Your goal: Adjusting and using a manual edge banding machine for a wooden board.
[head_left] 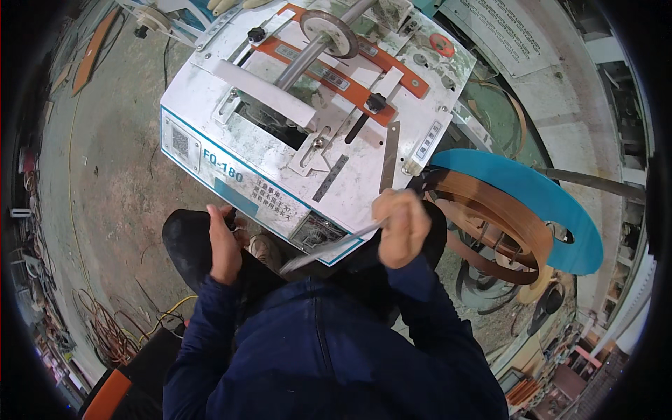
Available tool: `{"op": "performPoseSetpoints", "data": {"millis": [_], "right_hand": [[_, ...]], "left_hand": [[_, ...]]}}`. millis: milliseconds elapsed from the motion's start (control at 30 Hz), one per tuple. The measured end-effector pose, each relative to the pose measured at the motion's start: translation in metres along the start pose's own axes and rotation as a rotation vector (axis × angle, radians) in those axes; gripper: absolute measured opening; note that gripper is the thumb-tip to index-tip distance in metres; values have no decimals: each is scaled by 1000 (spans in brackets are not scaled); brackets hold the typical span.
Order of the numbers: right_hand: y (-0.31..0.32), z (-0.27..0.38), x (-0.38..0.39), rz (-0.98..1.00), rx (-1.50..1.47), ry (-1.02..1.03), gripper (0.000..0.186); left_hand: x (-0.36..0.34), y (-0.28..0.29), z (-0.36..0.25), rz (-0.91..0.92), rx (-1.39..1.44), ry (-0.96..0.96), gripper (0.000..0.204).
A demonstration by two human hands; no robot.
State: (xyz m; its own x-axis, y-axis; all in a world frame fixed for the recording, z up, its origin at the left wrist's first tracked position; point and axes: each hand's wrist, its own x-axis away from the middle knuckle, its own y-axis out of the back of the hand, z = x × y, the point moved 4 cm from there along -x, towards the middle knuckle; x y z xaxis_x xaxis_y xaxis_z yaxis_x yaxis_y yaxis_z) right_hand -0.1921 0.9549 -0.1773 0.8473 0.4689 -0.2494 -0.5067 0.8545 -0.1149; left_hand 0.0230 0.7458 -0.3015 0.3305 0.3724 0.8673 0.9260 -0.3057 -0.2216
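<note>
My right hand (402,227) is closed around one end of a thin grey strip (325,253), somewhat blurred, which slants down to the left across the front edge of a white machine (280,171). My left hand (225,245) is beside the machine's front left panel, above my lap. Its fingers are stretched out, partly turned from view, and nothing shows in them. On the machine top are a round wheel (328,33) on a metal shaft, a white roller (266,94), orange bars (308,64) with black knobs, and flat metal scales (390,157).
A blue disc (581,224) with a coil of brown banding (535,234) stands right of the machine. Tangled cables (115,332) lie on the floor at lower left. An orange strip (94,50) lies at far left. A white panel (500,31) is behind the machine.
</note>
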Motion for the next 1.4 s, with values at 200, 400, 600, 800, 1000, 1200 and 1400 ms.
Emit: {"op": "performPoseSetpoints", "data": {"millis": [200, 400, 600, 800, 1000, 1200, 1400], "right_hand": [[-18, 9, -4, 246, 308, 338, 20], [-12, 7, -7, 283, 288, 338, 24], [-13, 7, -9, 272, 255, 302, 28], [-11, 7, -8, 251, 249, 309, 28], [-13, 5, -8, 255, 230, 300, 27], [-10, 4, -8, 251, 222, 295, 27], [-10, 4, -9, 270, 219, 292, 26]], "left_hand": [[-13, 17, -4, -231, -540, -1039, 44], [-10, 22, -9, 331, 128, 219, 65], [0, 4, -10, -275, -636, -1135, 38], [-15, 26, -12, 91, 36, 100, 54], [16, -14, -9, -340, -463, -1218, 39], [-2, 11, -27, -89, -445, -754, 40], [22, -14, -25, -202, -335, -501, 44]]}}
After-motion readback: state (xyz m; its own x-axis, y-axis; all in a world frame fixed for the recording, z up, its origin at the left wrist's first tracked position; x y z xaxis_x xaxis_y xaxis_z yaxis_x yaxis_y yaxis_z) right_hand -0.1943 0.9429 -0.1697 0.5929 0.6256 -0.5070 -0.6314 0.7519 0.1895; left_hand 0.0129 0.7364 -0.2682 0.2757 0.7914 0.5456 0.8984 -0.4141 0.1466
